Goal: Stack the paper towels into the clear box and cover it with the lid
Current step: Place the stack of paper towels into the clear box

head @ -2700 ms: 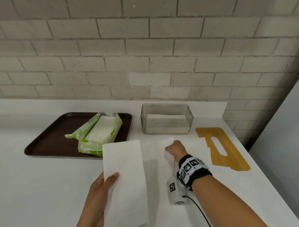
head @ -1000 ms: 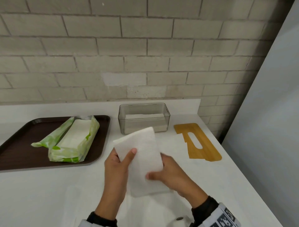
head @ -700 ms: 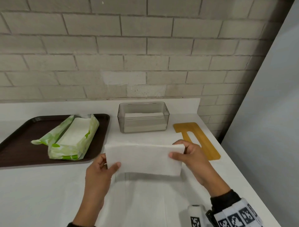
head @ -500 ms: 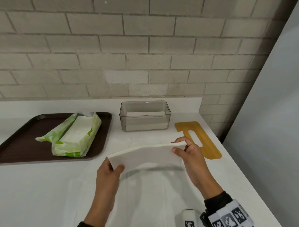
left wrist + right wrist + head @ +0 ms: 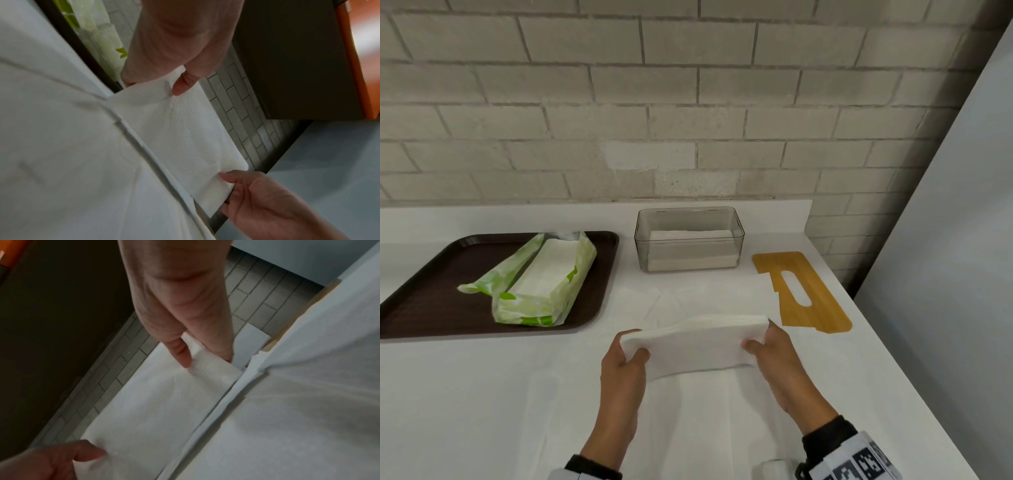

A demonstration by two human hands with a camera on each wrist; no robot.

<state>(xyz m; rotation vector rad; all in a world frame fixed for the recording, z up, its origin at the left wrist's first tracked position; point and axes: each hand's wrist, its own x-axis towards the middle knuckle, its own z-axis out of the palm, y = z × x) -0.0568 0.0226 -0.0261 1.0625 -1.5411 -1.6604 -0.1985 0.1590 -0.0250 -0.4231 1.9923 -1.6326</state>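
A white folded paper towel stack (image 5: 695,342) hangs crosswise above the counter, held at both ends. My left hand (image 5: 631,353) pinches its left end, thumb on top; my right hand (image 5: 760,342) pinches its right end. The wrist views show the same paper towel stack (image 5: 185,138) (image 5: 156,402) between thumb and fingers of my left hand (image 5: 180,84) and my right hand (image 5: 195,356). The clear box (image 5: 688,219) stands at the back, partly filled with towels. A wooden lid (image 5: 804,291) with a slot lies flat to its right. More loose towels (image 5: 705,428) lie under my hands.
A dark brown tray (image 5: 421,308) at the left holds an open green-and-white towel package (image 5: 541,284). A brick wall runs behind the counter. The counter's right edge drops off beside a grey panel (image 5: 945,274).
The towel stack has turned from upright to crosswise, gripped at both ends. It now sits a little flatter and lower than half a second ago.
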